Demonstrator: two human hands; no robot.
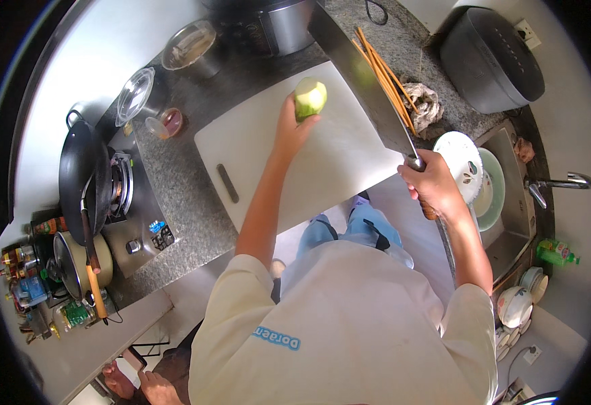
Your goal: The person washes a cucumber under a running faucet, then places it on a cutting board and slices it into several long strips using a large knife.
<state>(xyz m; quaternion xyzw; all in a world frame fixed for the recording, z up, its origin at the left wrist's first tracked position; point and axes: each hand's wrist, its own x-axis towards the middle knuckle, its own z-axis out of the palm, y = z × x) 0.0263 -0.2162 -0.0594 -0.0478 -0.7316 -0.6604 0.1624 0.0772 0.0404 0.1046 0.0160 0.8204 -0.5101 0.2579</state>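
My left hand (295, 121) grips a pale green vegetable (309, 98), perhaps a gourd or squash, with a cut face at its top. Beneath it lies a white cutting board (255, 147) with a dark handle slot on its left side. My right hand (429, 177) is closed around the handle of a large cleaver (366, 76). The broad blade slants up and leftward, over the board's right edge, apart from the vegetable. Part of the wooden handle shows below my fist.
Chopsticks (384, 76) and a crumpled cloth (422, 106) lie right of the blade. A plate (457, 164) overlaps the sink (511, 243). On the left are a wok (84, 177), a lidded pot (67, 263) and a metal bowl (191, 48). Another person's hands (156, 387) appear bottom left.
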